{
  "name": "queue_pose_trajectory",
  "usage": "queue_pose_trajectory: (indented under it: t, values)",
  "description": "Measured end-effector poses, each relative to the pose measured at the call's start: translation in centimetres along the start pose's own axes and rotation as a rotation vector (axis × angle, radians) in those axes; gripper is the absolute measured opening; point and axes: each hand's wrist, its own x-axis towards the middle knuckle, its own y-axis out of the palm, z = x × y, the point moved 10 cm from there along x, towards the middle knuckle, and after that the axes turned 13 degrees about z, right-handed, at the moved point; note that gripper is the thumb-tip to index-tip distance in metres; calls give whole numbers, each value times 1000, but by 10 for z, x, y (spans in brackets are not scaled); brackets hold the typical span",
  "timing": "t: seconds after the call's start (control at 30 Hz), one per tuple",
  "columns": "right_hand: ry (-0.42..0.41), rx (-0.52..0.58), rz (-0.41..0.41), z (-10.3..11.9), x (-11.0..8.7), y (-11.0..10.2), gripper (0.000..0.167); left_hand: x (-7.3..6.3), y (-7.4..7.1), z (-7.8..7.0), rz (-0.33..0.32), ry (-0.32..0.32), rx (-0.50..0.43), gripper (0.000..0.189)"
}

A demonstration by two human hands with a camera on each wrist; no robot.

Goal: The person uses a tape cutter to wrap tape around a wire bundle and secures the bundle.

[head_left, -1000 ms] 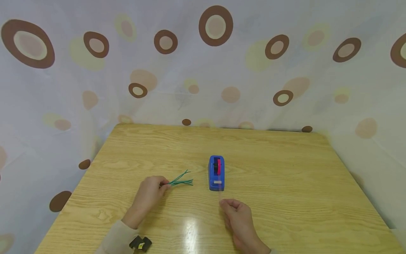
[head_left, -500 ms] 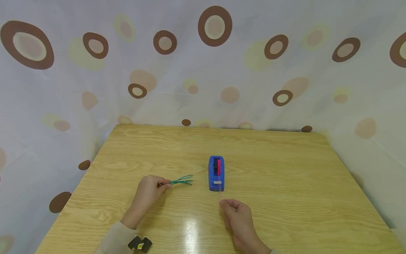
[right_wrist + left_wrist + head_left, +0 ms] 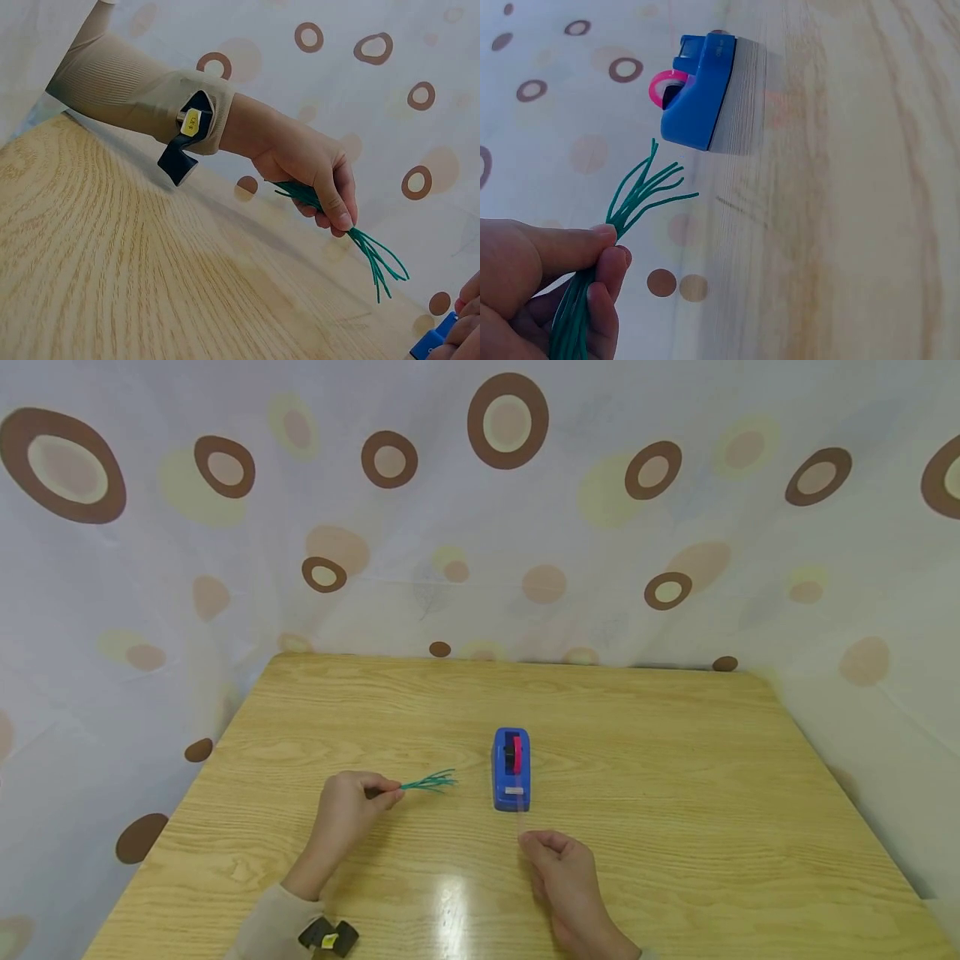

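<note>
At far left, a pale sleeve (image 3: 276, 922) covers the left forearm; a black strap (image 3: 330, 935) with a yellow tag is at its cuff. Next is the left hand (image 3: 347, 812), raised above the table (image 3: 660, 735). Its thumb and forefinger pinch the green strands (image 3: 429, 781); there is no gap at the fingertips. The left wrist view shows the remaining fingers curled about the bundle. The strands pass between the thumb and forefinger tips: one part lies back along the palm, and the right wrist view shows ends protruding on the wrist side; the other part fans out beyond the fingertips, pointing toward the dispenser. The fanned tips are apart from it.

The blue dispenser (image 3: 501, 783) stands upright on the table, between the two hands, with a pink roll (image 3: 518, 754) seated in it. A clear strip of tape (image 3: 521, 822) runs from the roll over the front edge toward the near side. At right, the right hand (image 3: 567, 881) pinches the tape's end between thumb and curled forefinger, just in front of the dispenser. Its remaining fingers are largely hidden.
</note>
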Motion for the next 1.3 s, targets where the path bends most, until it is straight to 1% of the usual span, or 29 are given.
queue_pose_trajectory:
  t: [0.13, 0.27, 0.37, 0.5, 0.67, 0.77, 0.97, 1.3]
  values:
    - [-2, 0, 0, -1, 0, -1, 26, 1, 2, 2, 16, -13, -10, 2]
    - [-2, -2, 0, -1, 0, -1, 25, 2, 4, 3, 38, -25, -42, 4]
    - [9, -7, -7, -2, 1, -2, 25, 2, 5, 2, 47, -25, -58, 4]
    - [14, -11, -11, -2, 1, -2, 25, 3, 4, -1, 51, -19, -52, 3]
    - [-3, 6, -4, -1, 1, -1, 24, 3, 4, -2, 51, -13, -63, 5]
    - [-7, 10, -2, 0, 0, 0, 22, 4, 4, -4, 41, -5, -79, 6]
    - [-12, 7, 0, 2, -1, 1, 21, 5, 3, -10, 25, 15, -141, 5]
    - [-15, 9, -11, 3, -2, 1, 20, 10, 6, -21, 32, 56, -195, 4]
